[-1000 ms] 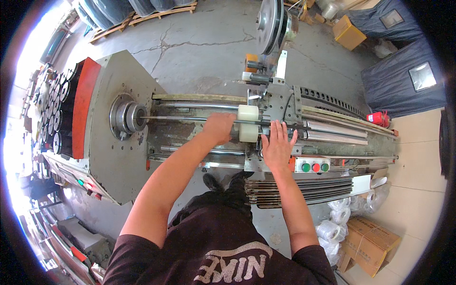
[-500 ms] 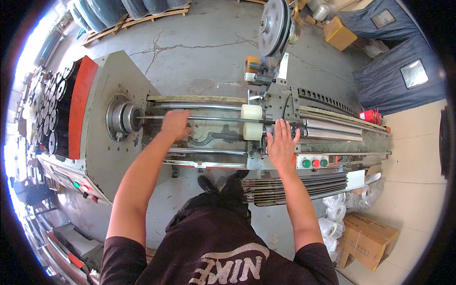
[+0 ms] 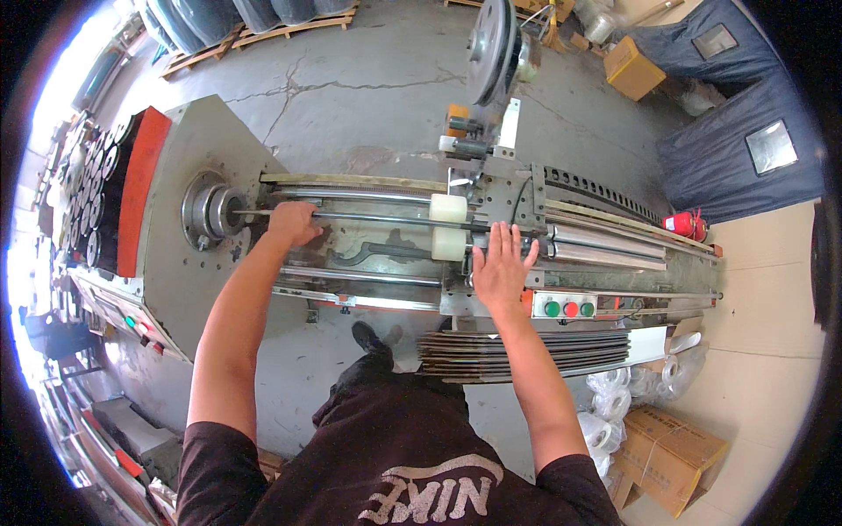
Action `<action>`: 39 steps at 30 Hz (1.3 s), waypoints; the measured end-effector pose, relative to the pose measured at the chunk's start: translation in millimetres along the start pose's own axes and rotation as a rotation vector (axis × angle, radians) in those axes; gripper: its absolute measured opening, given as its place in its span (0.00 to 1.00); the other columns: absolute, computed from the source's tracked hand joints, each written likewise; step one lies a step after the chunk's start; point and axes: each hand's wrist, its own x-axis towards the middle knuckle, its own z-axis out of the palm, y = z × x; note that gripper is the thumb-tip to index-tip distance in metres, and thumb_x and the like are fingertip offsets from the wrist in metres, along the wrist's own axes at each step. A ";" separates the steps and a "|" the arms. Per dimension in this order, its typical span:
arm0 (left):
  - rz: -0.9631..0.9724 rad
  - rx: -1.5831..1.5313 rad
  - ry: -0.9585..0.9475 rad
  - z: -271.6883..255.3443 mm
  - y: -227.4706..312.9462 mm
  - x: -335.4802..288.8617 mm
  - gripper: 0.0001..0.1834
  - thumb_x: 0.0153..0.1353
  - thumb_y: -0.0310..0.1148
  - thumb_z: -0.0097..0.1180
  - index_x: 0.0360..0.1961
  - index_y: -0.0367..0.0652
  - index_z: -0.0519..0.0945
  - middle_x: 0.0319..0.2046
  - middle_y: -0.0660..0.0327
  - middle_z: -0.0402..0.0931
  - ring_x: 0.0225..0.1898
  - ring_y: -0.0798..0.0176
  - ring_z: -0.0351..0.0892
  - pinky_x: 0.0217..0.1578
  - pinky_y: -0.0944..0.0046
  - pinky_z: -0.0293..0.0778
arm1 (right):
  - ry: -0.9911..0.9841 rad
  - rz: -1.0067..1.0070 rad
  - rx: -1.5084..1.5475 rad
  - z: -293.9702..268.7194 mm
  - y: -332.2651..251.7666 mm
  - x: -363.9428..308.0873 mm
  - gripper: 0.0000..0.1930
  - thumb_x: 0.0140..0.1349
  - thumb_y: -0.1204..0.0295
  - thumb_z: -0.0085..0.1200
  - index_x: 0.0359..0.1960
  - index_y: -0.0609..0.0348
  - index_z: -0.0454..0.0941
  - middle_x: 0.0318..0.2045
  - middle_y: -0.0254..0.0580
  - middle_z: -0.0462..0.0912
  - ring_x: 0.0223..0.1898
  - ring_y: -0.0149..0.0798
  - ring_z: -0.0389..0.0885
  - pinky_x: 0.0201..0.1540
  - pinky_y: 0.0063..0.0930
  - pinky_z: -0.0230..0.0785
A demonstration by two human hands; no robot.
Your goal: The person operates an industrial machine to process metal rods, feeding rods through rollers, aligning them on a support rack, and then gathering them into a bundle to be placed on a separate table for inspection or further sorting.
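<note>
A long thin metal rod (image 3: 373, 217) runs across the machine from the round chuck (image 3: 213, 213) at the left toward two white rollers (image 3: 449, 209) on a carriage (image 3: 526, 210). My left hand (image 3: 293, 225) is closed over the rod a short way right of the chuck, thumb and fingertips curled on its near side. Flat on the carriage, just right of the rollers, lies my right hand (image 3: 502, 270), its fingers stretched out. It covers part of the mechanism there. A panel with green and red buttons (image 3: 565, 309) is close to its wrist.
A large wheel (image 3: 491, 53) rises behind the carriage. Stacked dark strips (image 3: 526, 353) lie between me and the machine, below my right forearm. At the left, a rack holds many black tubes (image 3: 101, 188). Cardboard boxes (image 3: 671, 456) and plastic-wrapped rolls (image 3: 605, 430) stand at the lower right.
The whole view has shifted slightly, so the machine sits further left. My left hand has slid a little along the rod toward the chuck. My right hand stays on the carriage.
</note>
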 end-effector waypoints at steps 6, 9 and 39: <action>0.041 -0.010 -0.042 3.3 70.5 20.7 0.24 0.58 0.47 0.68 0.54 0.53 0.85 0.48 0.54 0.87 0.53 0.46 0.85 0.52 0.45 0.80 | -0.042 -0.018 0.060 -2.9 -3.3 -0.4 0.35 0.73 0.52 0.49 0.74 0.62 0.64 0.74 0.51 0.67 0.78 0.53 0.58 0.78 0.69 0.31; 0.048 -0.051 -0.037 3.6 103.6 24.3 0.25 0.57 0.48 0.69 0.56 0.54 0.85 0.50 0.54 0.86 0.53 0.45 0.84 0.52 0.44 0.80 | -0.022 -0.033 0.094 -2.2 -2.4 0.5 0.35 0.73 0.53 0.51 0.74 0.62 0.64 0.74 0.51 0.67 0.78 0.53 0.58 0.78 0.70 0.31; 0.104 -0.227 0.228 16.2 83.8 2.9 0.23 0.53 0.39 0.74 0.51 0.49 0.85 0.49 0.54 0.85 0.55 0.44 0.81 0.57 0.46 0.74 | -0.042 -0.064 0.062 -8.4 6.6 4.3 0.35 0.70 0.53 0.54 0.72 0.62 0.66 0.71 0.50 0.69 0.77 0.55 0.59 0.76 0.75 0.29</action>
